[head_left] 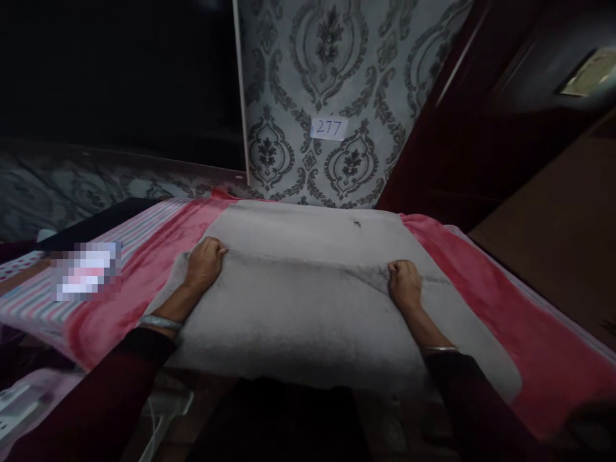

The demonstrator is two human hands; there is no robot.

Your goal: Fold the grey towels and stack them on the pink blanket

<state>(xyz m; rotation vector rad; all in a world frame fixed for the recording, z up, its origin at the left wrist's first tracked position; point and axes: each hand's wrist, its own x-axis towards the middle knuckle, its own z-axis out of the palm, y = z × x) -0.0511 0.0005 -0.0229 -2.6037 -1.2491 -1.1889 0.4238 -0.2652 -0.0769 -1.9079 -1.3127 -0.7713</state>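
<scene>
A grey fleecy cloth (308, 237) lies spread over a pink blanket (486, 289) on a table. A fold line runs across the cloth between my two hands. My left hand (205, 263) is closed, its fingers gripping the cloth at the left end of that fold. My right hand (405, 284) is closed in a fist on the cloth at the fold's right end. Both wrists wear bangles and dark red sleeves.
A striped sheet (144, 224) lies under the blanket at the left. Behind stands a patterned wall (337, 77) with a paper label reading 277 (328, 128). Dark wooden furniture (553, 212) rises at the right. A dark surface (120, 70) fills the upper left.
</scene>
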